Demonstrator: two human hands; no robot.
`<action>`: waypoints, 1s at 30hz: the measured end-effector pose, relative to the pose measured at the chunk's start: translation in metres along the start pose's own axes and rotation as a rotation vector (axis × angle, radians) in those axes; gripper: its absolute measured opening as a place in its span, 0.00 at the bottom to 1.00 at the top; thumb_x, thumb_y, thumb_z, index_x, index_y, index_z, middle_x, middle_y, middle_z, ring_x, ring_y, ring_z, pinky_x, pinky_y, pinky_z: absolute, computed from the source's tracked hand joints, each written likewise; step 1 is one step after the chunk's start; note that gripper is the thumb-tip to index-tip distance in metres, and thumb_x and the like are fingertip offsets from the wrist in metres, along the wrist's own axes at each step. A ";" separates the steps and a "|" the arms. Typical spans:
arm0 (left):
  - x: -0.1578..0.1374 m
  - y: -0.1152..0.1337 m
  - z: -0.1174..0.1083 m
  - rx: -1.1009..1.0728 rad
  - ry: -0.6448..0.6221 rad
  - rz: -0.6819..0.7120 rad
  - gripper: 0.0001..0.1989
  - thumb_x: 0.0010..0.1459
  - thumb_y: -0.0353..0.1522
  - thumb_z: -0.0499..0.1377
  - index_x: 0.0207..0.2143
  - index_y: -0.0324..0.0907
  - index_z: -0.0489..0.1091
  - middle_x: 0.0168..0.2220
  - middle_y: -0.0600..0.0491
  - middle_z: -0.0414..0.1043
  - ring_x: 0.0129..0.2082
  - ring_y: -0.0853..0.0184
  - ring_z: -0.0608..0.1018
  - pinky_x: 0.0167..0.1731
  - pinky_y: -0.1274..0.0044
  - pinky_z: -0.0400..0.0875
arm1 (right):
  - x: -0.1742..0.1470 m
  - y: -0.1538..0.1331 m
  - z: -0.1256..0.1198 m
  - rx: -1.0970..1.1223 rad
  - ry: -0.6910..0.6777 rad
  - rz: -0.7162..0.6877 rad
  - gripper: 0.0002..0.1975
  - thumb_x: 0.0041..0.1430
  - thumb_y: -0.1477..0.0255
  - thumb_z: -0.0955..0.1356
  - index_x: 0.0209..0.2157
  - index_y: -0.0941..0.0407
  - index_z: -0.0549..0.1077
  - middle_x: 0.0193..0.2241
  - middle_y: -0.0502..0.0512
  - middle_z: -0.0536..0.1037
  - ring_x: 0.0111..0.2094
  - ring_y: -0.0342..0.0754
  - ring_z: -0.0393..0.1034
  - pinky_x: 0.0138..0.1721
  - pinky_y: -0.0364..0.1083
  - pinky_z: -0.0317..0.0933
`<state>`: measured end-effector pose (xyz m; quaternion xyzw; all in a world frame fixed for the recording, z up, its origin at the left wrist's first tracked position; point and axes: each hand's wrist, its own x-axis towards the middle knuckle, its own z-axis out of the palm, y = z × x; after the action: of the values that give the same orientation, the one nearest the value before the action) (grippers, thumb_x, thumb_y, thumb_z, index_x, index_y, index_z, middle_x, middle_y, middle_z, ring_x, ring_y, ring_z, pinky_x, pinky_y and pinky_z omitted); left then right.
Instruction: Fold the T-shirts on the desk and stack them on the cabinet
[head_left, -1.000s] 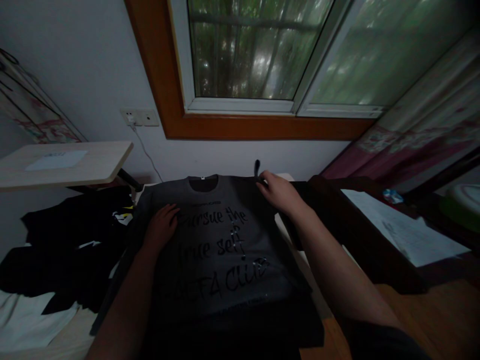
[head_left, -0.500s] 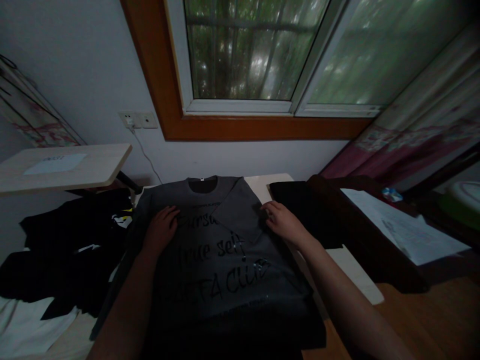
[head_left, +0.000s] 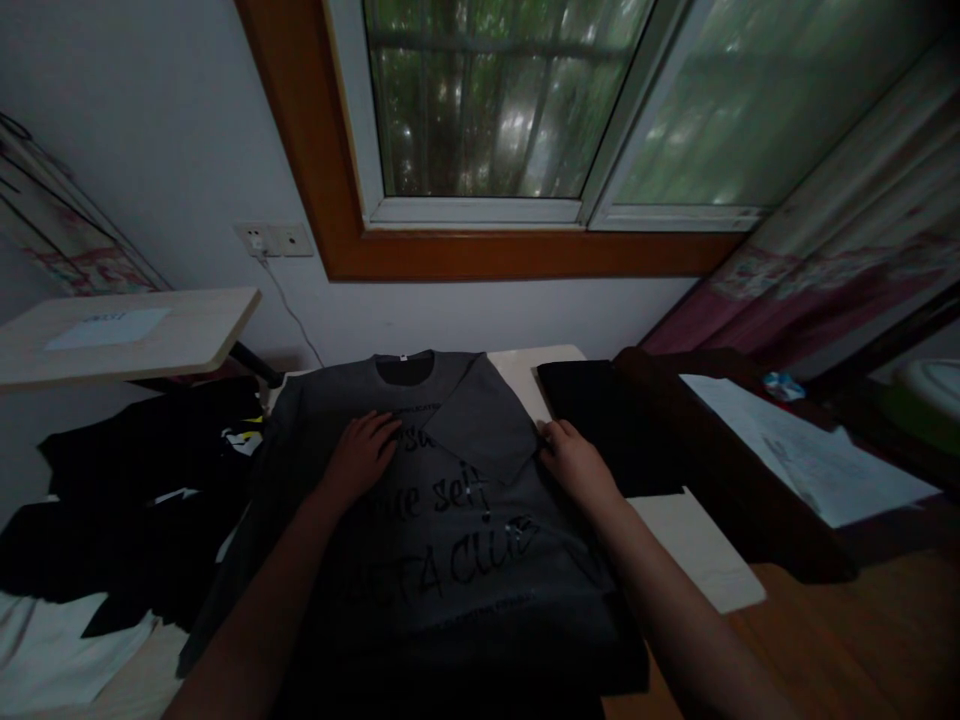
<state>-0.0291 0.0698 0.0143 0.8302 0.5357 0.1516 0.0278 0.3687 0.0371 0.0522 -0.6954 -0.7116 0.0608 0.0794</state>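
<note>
Grey tee [head_left: 465, 540] is lying on counter [head_left: 701, 550], axis running near-far; folded sleeve [head_left: 491, 415] is sitting just left of my R hand [head_left: 576, 460], the nearer (fingers curling, can't tell if pinching); L hand [head_left: 361, 452] is resting flat.

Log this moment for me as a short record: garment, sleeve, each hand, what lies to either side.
Garment: dark grey T-shirt, lettered front up, spread on a pale table
Right-side sleeve: folded inward, covering some lettering
Left hand: laid on the shirt front, below the neckline
Right hand: at the shirt's right edge, beside the sleeve; grip unclear
Left side: heaped black clothes
Right side: black cloth, lying flat
</note>
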 end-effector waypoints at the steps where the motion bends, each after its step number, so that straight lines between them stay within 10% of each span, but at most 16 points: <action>1: 0.003 0.007 0.001 -0.014 -0.015 0.017 0.22 0.70 0.40 0.49 0.63 0.49 0.65 0.65 0.52 0.66 0.67 0.53 0.63 0.66 0.54 0.57 | -0.001 -0.001 0.000 -0.036 -0.003 0.017 0.15 0.63 0.75 0.65 0.52 0.56 0.70 0.46 0.59 0.73 0.36 0.49 0.74 0.35 0.44 0.60; 19: 0.037 0.063 0.025 -0.150 0.133 0.139 0.18 0.68 0.33 0.54 0.57 0.47 0.73 0.57 0.46 0.72 0.59 0.57 0.70 0.60 0.60 0.66 | 0.030 -0.012 -0.012 -0.019 -0.032 -0.470 0.33 0.52 0.84 0.62 0.60 0.56 0.72 0.60 0.58 0.72 0.60 0.53 0.66 0.63 0.51 0.60; 30: 0.035 0.070 0.022 -0.065 0.118 0.126 0.21 0.69 0.34 0.51 0.61 0.43 0.68 0.61 0.46 0.70 0.60 0.57 0.68 0.62 0.61 0.63 | 0.098 -0.065 0.048 -0.041 0.089 -0.438 0.30 0.71 0.62 0.60 0.65 0.67 0.64 0.68 0.69 0.59 0.70 0.60 0.53 0.69 0.56 0.51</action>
<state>0.0520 0.0747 0.0156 0.8507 0.4777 0.2190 0.0137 0.2931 0.1346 0.0206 -0.5278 -0.8425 -0.0031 0.1077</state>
